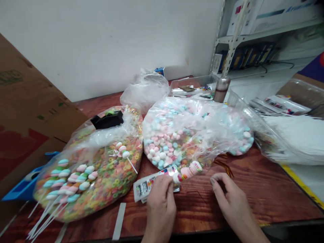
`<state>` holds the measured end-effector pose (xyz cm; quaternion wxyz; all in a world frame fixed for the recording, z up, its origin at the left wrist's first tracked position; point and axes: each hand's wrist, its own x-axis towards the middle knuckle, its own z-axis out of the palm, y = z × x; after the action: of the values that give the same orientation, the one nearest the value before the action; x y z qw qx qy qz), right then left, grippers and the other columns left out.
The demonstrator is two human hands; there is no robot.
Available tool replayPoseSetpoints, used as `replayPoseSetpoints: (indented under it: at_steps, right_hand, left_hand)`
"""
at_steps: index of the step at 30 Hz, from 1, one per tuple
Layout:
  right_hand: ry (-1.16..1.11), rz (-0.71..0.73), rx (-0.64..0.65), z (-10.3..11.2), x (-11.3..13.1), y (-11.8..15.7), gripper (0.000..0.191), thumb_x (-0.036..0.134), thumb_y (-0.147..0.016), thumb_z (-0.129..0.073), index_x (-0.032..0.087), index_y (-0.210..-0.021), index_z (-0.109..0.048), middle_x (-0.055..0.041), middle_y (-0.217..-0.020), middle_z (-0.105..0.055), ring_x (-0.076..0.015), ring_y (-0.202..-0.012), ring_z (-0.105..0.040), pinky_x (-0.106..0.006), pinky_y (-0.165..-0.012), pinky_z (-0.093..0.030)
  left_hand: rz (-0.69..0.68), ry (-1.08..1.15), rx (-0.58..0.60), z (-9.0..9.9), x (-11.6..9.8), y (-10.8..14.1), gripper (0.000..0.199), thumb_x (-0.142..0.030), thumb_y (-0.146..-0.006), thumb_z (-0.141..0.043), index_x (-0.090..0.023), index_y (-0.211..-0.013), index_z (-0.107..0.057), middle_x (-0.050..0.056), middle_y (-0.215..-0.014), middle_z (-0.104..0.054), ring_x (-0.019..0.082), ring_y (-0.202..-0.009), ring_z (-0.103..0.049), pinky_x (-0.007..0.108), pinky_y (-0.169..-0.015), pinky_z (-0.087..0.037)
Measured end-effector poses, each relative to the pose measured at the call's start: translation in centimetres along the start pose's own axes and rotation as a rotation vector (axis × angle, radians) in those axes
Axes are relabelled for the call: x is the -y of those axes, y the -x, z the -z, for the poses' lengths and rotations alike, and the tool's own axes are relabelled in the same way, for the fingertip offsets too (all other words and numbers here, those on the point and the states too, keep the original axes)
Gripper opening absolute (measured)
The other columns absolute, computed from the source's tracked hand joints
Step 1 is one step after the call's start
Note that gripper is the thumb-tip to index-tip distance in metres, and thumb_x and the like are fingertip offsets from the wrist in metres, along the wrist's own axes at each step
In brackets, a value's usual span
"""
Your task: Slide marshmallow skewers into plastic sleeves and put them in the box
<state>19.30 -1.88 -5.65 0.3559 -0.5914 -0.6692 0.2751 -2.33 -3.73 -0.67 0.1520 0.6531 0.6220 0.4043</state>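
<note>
1. The room was bright, and the light was soft and quite even. I could not tell where it came from.
2. The white wall (101,44) looked pale and flat, with no strong shadow on it.
3. The clear plastic bag (192,131) showed white glare along its folds.
4. Only a soft shadow lay under my right hand (234,202) on the wooden table (243,192).
5. Near the picture's edges, the metal shelf post (231,44) leaned strongly, and the table's front edge looked curved.
6. Small details looked a little soft, but I saw no strong blur.
</note>
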Motion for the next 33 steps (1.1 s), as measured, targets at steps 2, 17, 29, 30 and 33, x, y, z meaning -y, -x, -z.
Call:
replayPoseSetpoints:
  at_steps: [2, 17, 29, 30, 33]
  right_hand:
    - [0.070, 0.039, 0.048, 0.0, -0.1, 0.6, 0.016, 0.032, -0.098, -0.043, 0.024, -0.093, -0.056, -0.0017, -0.091, -0.065, -0.0177, -0.082, -0.064, -0.028, -0.073, -0.046]
    - [0.428, 0.258, -0.170, -1.0, -0.1, 1.2, 0.015, 0.028, -0.098, -0.043, 0.023, -0.086, -0.050, 0.0016, -0.068, -0.060, -0.0129, -0.050, -0.060, -0.027, -0.049, -0.038]
    - [0.405, 0.421, -0.186, -4.3, 2.9, 1.1, 0.023, 0.019, -0.101, -0.042, 0.021, -0.081, -0.053, -0.0001, -0.067, -0.052, -0.0146, -0.057, -0.051, -0.030, -0.057, -0.032]
    - [0.390, 0.430, -0.191, -4.3, 2.8, 1.1, 0.022, 0.019, -0.100, -0.042, 0.021, -0.081, -0.052, 0.0000, -0.067, -0.052, -0.0143, -0.057, -0.051, -0.030, -0.057, -0.032]
    - [0.334, 0.443, -0.213, -4.4, 2.8, 1.0, 0.022, 0.019, -0.100, -0.043, 0.021, -0.080, -0.052, 0.0006, -0.065, -0.050, -0.0139, -0.055, -0.049, -0.030, -0.056, -0.031]
  left_hand:
    - [0.022, -0.007, -0.034, 0.2, 0.1, -0.3, 0.018, -0.015, -0.093, -0.049, -0.021, -0.097, -0.065, 0.005, -0.096, -0.066, 0.019, -0.090, -0.062, 0.029, -0.081, -0.047]
    - [-0.098, -0.256, 0.048, -0.6, 0.7, 0.3, 0.021, -0.010, -0.090, -0.047, -0.020, -0.095, -0.065, 0.007, -0.092, -0.065, 0.021, -0.085, -0.062, 0.032, -0.075, -0.050]
    - [-0.323, -0.322, -0.035, -5.3, -0.4, 0.5, 0.023, -0.012, -0.092, -0.049, -0.019, -0.112, -0.059, 0.006, -0.079, -0.067, 0.021, -0.071, -0.061, 0.031, -0.065, -0.043]
    - [-0.340, -0.319, -0.034, -5.3, -0.4, 0.5, 0.027, -0.011, -0.091, -0.050, -0.018, -0.116, -0.058, 0.006, -0.079, -0.067, 0.021, -0.070, -0.061, 0.031, -0.065, -0.044]
    - [-0.362, -0.309, -0.049, -5.1, -0.2, 0.4, 0.036, -0.008, -0.090, -0.051, -0.019, -0.124, -0.056, 0.005, -0.077, -0.066, 0.019, -0.068, -0.060, 0.030, -0.064, -0.044]
